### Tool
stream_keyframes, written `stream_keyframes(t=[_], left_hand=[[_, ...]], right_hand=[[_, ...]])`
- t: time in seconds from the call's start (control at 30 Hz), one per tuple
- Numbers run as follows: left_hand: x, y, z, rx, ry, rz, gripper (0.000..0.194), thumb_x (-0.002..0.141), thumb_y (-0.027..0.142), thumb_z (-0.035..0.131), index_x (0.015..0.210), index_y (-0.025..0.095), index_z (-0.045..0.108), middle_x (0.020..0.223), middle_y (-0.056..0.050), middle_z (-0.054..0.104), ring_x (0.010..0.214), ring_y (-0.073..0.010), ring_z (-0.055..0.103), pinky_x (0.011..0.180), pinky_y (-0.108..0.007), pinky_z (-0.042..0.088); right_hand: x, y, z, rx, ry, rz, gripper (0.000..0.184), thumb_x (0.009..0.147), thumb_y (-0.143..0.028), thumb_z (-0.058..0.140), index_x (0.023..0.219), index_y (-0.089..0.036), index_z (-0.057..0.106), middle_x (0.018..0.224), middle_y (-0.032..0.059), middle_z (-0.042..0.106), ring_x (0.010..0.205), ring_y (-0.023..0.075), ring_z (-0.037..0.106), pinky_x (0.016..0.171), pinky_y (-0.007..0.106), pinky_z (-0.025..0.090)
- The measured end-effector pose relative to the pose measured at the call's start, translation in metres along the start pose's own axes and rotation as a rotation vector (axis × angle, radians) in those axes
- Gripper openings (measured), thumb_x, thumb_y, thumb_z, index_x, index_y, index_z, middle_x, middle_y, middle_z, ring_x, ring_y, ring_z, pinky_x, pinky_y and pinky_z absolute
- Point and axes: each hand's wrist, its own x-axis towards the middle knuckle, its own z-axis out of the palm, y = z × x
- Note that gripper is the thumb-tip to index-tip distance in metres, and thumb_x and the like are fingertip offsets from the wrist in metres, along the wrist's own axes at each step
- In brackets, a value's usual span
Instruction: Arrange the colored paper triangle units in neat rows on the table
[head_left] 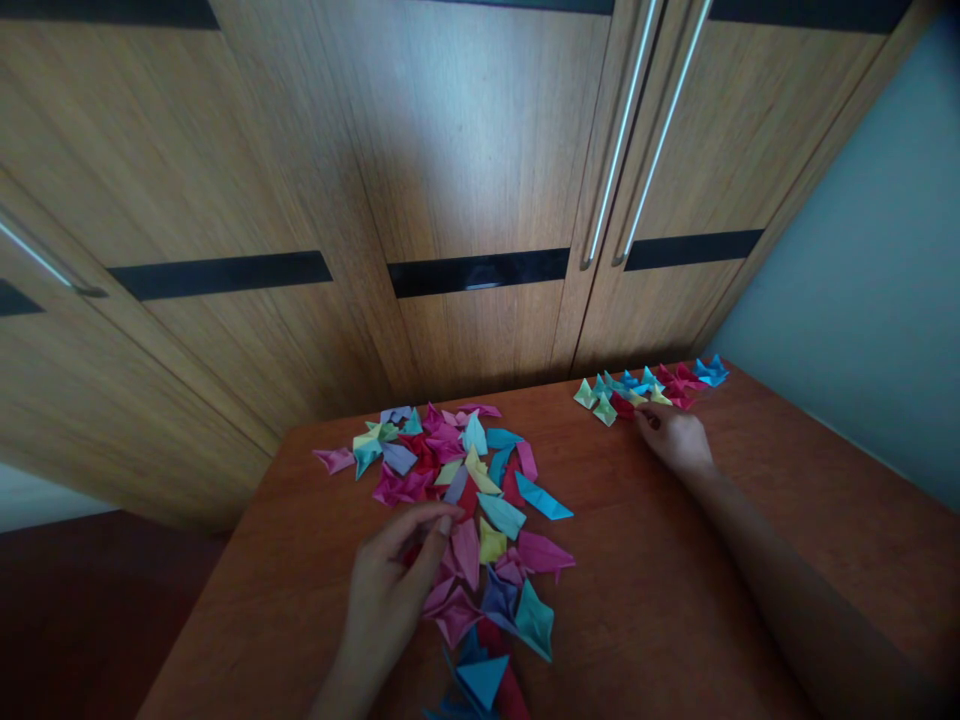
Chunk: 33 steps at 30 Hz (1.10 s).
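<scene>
My left hand (397, 580) is over the near side of a loose heap of folded paper pieces (491, 540). Its thumb and index finger come together at a red folded paper piece (468, 498). Pink, yellow, teal, purple and blue pieces lie around and partly under that hand. Farther right, my right hand (679, 440) reaches to a tidier group of small origami pieces (606, 408). Its fingers are pinched beside a dark red origami piece (622, 405) and a yellow one (639, 398); the hand partly hides what lies at the fingertips.
The reddish-brown wooden table (600, 580) stands against a wooden cabinet (480, 340) with long metal handles (622, 130). A pale wall (862, 280) runs along the right. Blue folded pieces (480, 680) lie at the bottom of the view.
</scene>
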Motion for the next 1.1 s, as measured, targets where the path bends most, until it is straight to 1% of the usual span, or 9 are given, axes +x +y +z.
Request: stream_keyframes(t=[0.27, 0.5, 0.6, 0.7, 0.77, 0.87, 0.93, 1.0, 1.1], left_hand=[[0.001, -0.001, -0.001, -0.007, 0.0, -0.02, 0.022, 0.086, 0.038, 0.059, 0.096, 0.022, 0.071, 0.088, -0.003, 0.074, 0.079, -0.0183, 0.068, 0.069, -0.024, 0.05], [0.0, -0.002, 0.0, -0.007, -0.005, -0.015, 0.022, 0.087, 0.038, 0.058, 0.096, 0.022, 0.071, 0.09, -0.003, 0.075, 0.081, -0.0184, 0.069, 0.07, -0.024, 0.051], [0.001, 0.0, -0.001, 0.016, -0.007, -0.001, 0.023, 0.087, 0.039, 0.057, 0.096, 0.022, 0.07, 0.09, -0.003, 0.075, 0.081, -0.019, 0.069, 0.07, -0.025, 0.052], [0.005, 0.0, -0.01, 0.083, 0.029, 0.035, 0.025, 0.086, 0.041, 0.057, 0.097, 0.022, 0.07, 0.093, -0.004, 0.075, 0.084, -0.0203, 0.069, 0.074, -0.027, 0.053], [0.011, -0.005, -0.023, 0.156, 0.107, 0.064, 0.027, 0.085, 0.042, 0.057, 0.097, 0.022, 0.07, 0.097, -0.004, 0.074, 0.088, -0.0212, 0.069, 0.079, -0.029, 0.053], [0.023, -0.021, -0.047, 0.275, 0.282, 0.056, 0.032, 0.085, 0.045, 0.055, 0.102, 0.022, 0.067, 0.103, -0.005, 0.072, 0.092, -0.0224, 0.068, 0.083, -0.032, 0.052], [0.031, -0.037, -0.061, 0.377, 0.315, 0.02, 0.037, 0.085, 0.046, 0.052, 0.109, 0.02, 0.065, 0.112, -0.008, 0.069, 0.096, -0.0246, 0.066, 0.08, -0.034, 0.054], [0.037, -0.052, -0.069, 0.523, 0.322, -0.006, 0.044, 0.084, 0.046, 0.052, 0.118, 0.018, 0.059, 0.118, -0.012, 0.065, 0.098, -0.0274, 0.065, 0.082, -0.039, 0.053], [0.041, -0.065, -0.069, 0.653, 0.28, 0.011, 0.047, 0.085, 0.044, 0.05, 0.123, 0.017, 0.055, 0.123, -0.013, 0.06, 0.107, -0.0294, 0.061, 0.089, -0.043, 0.05]], right_hand=[[0.0, 0.004, 0.004, 0.035, 0.005, -0.02, 0.03, 0.085, -0.037, 0.05, 0.096, -0.021, 0.073, 0.085, 0.007, 0.073, 0.073, 0.0208, 0.067, 0.061, 0.026, 0.045], [-0.001, 0.008, 0.009, 0.155, 0.033, -0.063, 0.032, 0.085, -0.04, 0.049, 0.092, -0.019, 0.073, 0.085, 0.0073, 0.074, 0.07, 0.0206, 0.067, 0.065, 0.028, 0.049], [-0.002, 0.005, 0.006, 0.224, 0.041, -0.045, 0.034, 0.085, -0.042, 0.049, 0.092, -0.019, 0.072, 0.085, 0.0071, 0.074, 0.069, 0.0203, 0.067, 0.065, 0.029, 0.05], [-0.004, -0.002, -0.004, 0.307, 0.05, 0.011, 0.034, 0.084, -0.045, 0.051, 0.09, -0.018, 0.072, 0.084, 0.0069, 0.074, 0.069, 0.0199, 0.067, 0.065, 0.029, 0.05], [-0.008, -0.011, -0.013, 0.375, 0.054, 0.052, 0.033, 0.084, -0.045, 0.053, 0.09, -0.019, 0.072, 0.084, 0.0063, 0.073, 0.07, 0.0198, 0.067, 0.066, 0.028, 0.05], [-0.017, -0.033, -0.023, 0.498, 0.036, 0.089, 0.032, 0.083, -0.045, 0.055, 0.093, -0.019, 0.071, 0.089, 0.0058, 0.073, 0.075, 0.0202, 0.068, 0.07, 0.029, 0.051], [-0.026, -0.054, -0.027, 0.594, -0.026, 0.069, 0.031, 0.083, -0.044, 0.055, 0.094, -0.019, 0.07, 0.09, 0.0058, 0.073, 0.077, 0.0206, 0.068, 0.072, 0.03, 0.052], [-0.037, -0.077, -0.027, 0.689, -0.135, 0.021, 0.029, 0.084, -0.043, 0.055, 0.094, -0.02, 0.069, 0.087, 0.0057, 0.073, 0.077, 0.0207, 0.068, 0.071, 0.03, 0.053], [-0.052, -0.109, -0.026, 0.779, -0.303, -0.033, 0.027, 0.085, -0.04, 0.053, 0.093, -0.02, 0.069, 0.086, 0.005, 0.073, 0.076, 0.0197, 0.069, 0.069, 0.029, 0.053]])
